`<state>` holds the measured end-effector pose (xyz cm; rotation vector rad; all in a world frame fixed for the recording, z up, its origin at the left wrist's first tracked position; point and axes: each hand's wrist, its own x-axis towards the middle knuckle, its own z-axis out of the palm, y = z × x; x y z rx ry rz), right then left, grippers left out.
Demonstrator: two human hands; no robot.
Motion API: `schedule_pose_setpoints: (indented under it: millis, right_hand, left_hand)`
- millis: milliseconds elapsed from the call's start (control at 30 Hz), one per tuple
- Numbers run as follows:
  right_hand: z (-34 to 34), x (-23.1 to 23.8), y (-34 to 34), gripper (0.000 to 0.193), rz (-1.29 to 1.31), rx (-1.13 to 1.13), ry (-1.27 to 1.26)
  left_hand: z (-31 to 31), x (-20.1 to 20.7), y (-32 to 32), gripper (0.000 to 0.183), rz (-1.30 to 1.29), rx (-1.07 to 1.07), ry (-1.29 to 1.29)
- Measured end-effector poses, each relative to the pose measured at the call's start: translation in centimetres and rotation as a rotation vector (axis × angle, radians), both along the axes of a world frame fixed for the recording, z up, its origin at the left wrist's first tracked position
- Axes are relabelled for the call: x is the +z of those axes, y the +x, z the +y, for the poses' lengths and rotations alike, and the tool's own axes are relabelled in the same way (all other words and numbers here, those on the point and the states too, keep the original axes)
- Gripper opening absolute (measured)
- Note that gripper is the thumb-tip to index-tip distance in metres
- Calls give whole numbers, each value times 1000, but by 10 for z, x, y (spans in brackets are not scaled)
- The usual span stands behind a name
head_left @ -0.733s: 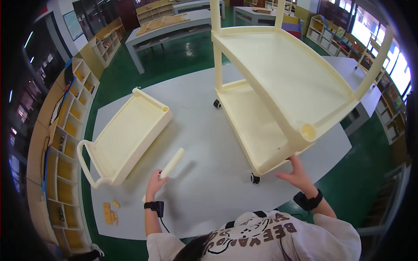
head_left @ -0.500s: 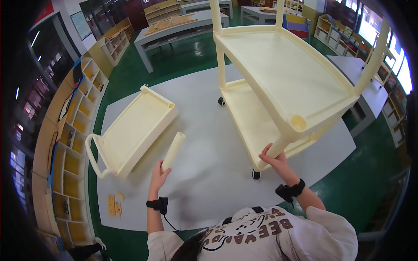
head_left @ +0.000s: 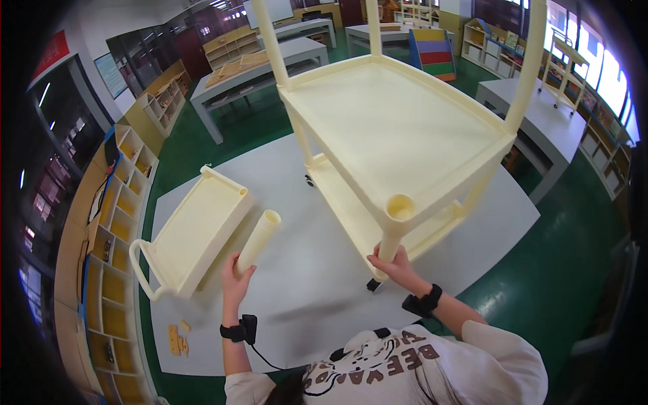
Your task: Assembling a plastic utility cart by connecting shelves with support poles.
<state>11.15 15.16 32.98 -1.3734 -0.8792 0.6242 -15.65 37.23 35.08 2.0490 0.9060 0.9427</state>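
Observation:
My left hand is closed around the lower part of a cream plastic tube, holding it tilted above the table. My right hand grips the near corner post of a cream trolley on black casters. At the top of that post is an open round socket; the trolley's other visible corners carry tall upright posts. To the left lies a separate cream tray with a looped handle at its near left end.
The pale grey table carries all of this. Several small yellowish pieces lie at its near left. Low shelves run along the left. Another grey table stands at the right, with a small trolley on it.
The trolley and my right hand now appear further left and the trolley has turned slightly. My left hand has lifted the tube a little nearer to me; both grips are kept.

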Motion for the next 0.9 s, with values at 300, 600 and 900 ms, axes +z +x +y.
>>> schedule_pose_setpoints:
  millis: [300,600,900]
  right_hand:
    - [-31,-6,3,32,-585,-215,-100]
    - [-104,150,17,45,-202,691,-273]
    - [-15,284,23,49,-468,461,119]
  left_hand:
    - [-41,86,37,29,-60,1,421]
    - [-67,173,60,28,60,-210,979]
    - [-108,198,110,30,-168,-271,1332]
